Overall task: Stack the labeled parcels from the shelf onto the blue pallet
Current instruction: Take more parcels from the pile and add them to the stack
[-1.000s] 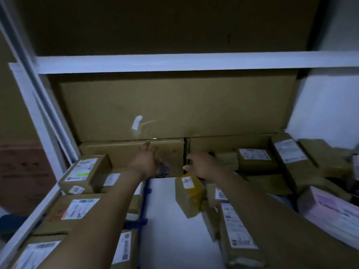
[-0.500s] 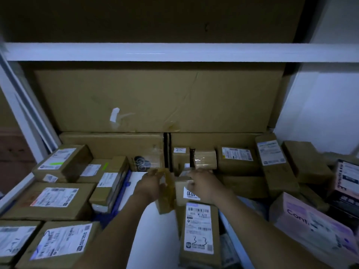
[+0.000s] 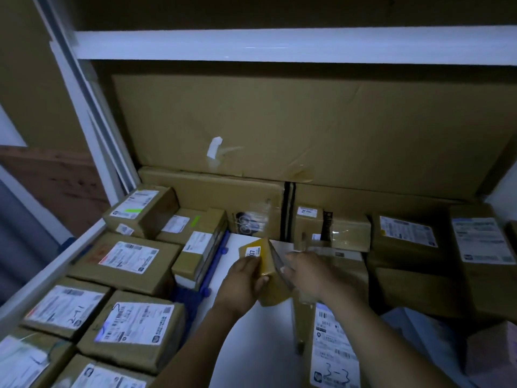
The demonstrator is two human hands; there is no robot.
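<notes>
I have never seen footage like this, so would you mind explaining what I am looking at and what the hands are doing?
There is no machine here. A person wears a wide-angle camera on the head, looking forward and down, so the two forearms entering from the bottom are their own. The left hand and right hand together hold a small parcel, yellow-brown with a small label, above the white shelf surface. Many labelled cardboard parcels lie around it, such as the parcel marked 2-1 on the left and the parcel marked 3-3 by the right forearm. A large cardboard sheet stands at the back. The picture is dim and the hands are slightly blurred.
</notes>
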